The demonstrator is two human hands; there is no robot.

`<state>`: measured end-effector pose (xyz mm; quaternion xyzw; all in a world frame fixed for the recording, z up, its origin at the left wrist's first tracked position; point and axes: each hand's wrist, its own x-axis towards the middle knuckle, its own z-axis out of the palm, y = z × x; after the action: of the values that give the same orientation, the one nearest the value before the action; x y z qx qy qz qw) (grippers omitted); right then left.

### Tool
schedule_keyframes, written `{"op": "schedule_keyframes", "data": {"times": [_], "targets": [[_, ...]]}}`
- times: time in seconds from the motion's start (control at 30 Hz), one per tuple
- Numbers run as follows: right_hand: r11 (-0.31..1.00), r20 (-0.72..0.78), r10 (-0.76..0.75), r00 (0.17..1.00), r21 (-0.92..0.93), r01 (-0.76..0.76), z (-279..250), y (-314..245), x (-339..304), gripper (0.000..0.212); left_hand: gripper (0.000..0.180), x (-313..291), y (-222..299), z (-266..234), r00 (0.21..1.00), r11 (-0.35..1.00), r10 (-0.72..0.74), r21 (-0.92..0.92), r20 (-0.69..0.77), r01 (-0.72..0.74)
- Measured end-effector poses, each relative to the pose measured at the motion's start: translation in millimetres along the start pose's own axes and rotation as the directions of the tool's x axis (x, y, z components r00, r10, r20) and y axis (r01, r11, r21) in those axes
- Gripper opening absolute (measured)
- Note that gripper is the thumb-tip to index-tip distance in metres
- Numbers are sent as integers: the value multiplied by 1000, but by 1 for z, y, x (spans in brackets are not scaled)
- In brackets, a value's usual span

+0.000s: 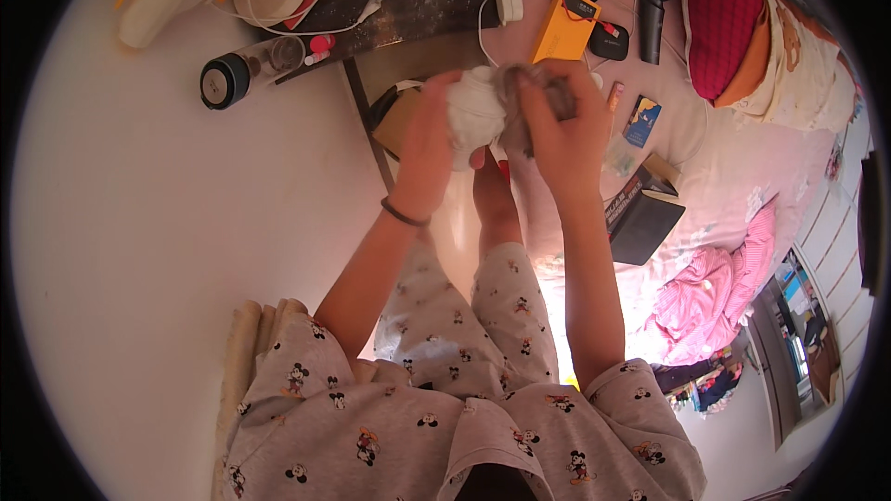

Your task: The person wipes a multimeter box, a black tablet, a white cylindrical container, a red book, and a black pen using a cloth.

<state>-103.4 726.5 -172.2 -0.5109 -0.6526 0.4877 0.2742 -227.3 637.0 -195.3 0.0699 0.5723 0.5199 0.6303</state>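
I held a white bundle [477, 111] in my left hand [427, 144], and with my right hand [568, 130] I pinched a grey cloth [513, 121] that met it; both were slightly blurred. Beyond them stood a dark desk [422, 11], with a fan [153, 9] and a bottle [225, 82] off to the left. On the pink bed [733, 162] to my right lay a yellow box [557, 35], a black box [648, 227] and, nearer me, crumpled striped cloth [691, 311].
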Motion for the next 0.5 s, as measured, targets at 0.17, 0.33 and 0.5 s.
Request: {"op": "schedule_keyframes", "data": {"times": [0.17, 0.33, 0.5], "targets": [[916, 184, -330, 926, -175, 361, 11, -6, -11, 20, 50, 7, -18, -4, 985, 993, 71, -87, -160, -85], [988, -83, -114, 990, -111, 105, 11, 17, -14, 22, 50, 6, -7, 3, 996, 941, -93, -326, 15, 93], [970, -46, -190, 981, -160, 181, 13, 22, -8, 21, 47, 21, -8, -21, 888, 894, 96, -431, 449, 121]]}}
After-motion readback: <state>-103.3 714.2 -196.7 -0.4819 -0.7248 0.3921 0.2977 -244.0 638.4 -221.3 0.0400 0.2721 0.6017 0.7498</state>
